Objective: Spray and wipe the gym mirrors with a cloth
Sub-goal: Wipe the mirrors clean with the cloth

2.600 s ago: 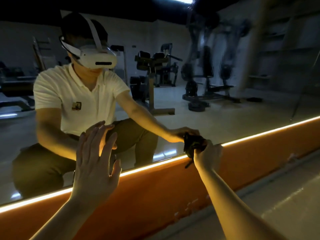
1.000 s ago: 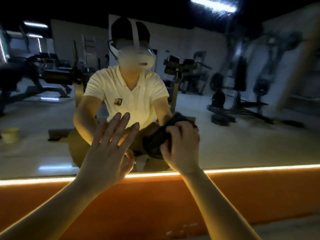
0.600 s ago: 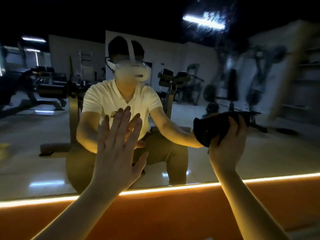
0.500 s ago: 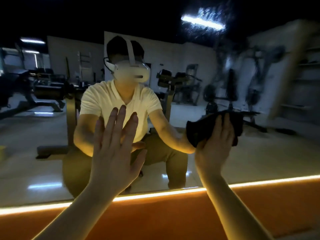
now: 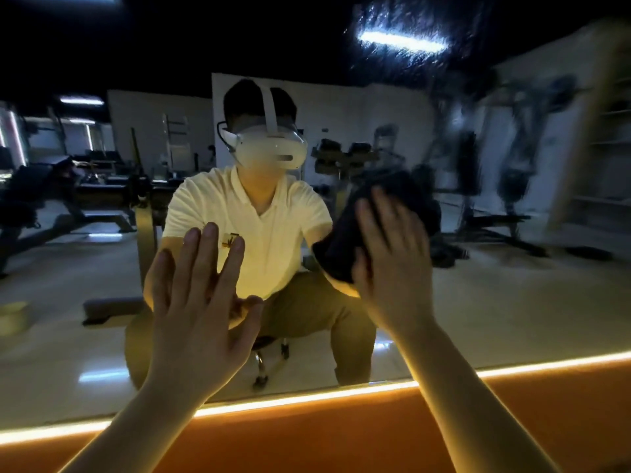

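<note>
Two bare hands up against a gym mirror (image 5: 512,302), in dim light. Presses the left hand (image 5: 201,312) flat on the glass, fingers straight and slightly spread, holding nothing; same pose, and same place over the reflected pale shirt (image 5: 269,233), as half a second ago. Lays the right hand (image 5: 392,264) open over a dark cloth (image 5: 341,247), fingers stretched upward and pinning it to the glass, blurred by motion; cannot tell whether the thumb hooks the cloth's lower edge.

Differs from half a second ago in the right hand: then curled over the top of the cloth, now straightened across it. Differs in the cloth too: then well to the right of the reflected figure, now just beside the reflected shirt sleeve and bunched more upright.

Shows streaky smears on the glass right of the cloth and fine droplets around a reflected ceiling lamp (image 5: 401,42) near the top. Below both forearms: a glowing light strip (image 5: 307,399) along the mirror's lower edge, above an orange wall base (image 5: 341,442). Reflects a crouching person in a white headset (image 5: 269,151), with blurred gym machines (image 5: 478,186) behind.
</note>
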Available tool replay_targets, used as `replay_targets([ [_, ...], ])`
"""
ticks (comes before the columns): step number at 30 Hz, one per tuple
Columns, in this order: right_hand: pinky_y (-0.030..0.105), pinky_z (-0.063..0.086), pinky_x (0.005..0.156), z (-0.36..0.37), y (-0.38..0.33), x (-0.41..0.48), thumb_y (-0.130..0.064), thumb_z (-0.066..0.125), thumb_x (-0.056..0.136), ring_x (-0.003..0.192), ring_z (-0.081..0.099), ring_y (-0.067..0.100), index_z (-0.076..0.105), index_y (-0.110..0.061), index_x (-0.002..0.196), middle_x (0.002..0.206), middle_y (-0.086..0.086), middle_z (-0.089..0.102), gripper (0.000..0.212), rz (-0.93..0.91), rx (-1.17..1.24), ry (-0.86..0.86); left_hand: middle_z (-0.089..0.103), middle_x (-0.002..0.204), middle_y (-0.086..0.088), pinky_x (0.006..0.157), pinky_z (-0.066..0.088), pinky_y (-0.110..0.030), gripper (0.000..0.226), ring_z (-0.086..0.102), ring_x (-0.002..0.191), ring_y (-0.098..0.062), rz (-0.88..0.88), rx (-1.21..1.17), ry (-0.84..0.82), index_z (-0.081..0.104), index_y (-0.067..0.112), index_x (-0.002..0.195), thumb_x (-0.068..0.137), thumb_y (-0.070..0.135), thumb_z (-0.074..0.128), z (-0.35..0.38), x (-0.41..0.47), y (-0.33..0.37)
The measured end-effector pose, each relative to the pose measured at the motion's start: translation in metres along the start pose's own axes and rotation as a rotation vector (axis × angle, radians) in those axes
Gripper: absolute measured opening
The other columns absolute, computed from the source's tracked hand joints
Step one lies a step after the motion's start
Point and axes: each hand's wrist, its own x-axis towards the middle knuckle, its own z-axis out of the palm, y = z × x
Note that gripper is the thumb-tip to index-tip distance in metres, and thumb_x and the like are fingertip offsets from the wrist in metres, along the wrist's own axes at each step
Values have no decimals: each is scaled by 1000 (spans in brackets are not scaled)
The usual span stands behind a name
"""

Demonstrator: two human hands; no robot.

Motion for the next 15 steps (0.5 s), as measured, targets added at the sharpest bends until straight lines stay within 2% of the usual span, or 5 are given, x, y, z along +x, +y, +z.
replay_targets([
  [5,57,26,122,-4,44,2,-26,33,104,152,29,37,28,-8,161,168,16,26,60,550,-1,188,18,172,-22,122,18,-70,80,16,159,-43,-36,-11,-3,37,4,159,94,44,61,-1,2,9],
  [8,59,22,123,-4,20,16,-32,24,105,154,24,38,25,-6,162,169,16,22,63,637,67,212,18,172,-21,123,19,-70,79,16,159,-42,-53,-20,-20,37,6,160,95,44,60,-4,3,12],
  [11,56,14,127,-5,-23,24,-39,27,107,157,14,32,19,-9,164,172,11,13,64,467,90,115,24,170,-22,123,20,-67,77,20,158,-40,-71,-35,4,42,7,158,93,40,66,-10,7,17],
  [13,53,10,129,-5,-54,23,-28,41,102,158,11,29,14,-15,164,172,7,6,70,212,78,1,29,167,-24,123,22,-66,75,24,157,-41,-77,-63,48,44,7,156,92,37,68,-11,15,21],
  [15,50,9,129,-4,-72,21,-29,48,99,157,17,28,21,-16,164,172,5,13,72,-60,66,-87,26,168,-23,124,21,-65,76,22,158,-40,-70,-85,64,42,6,157,92,36,67,-13,29,23],
])
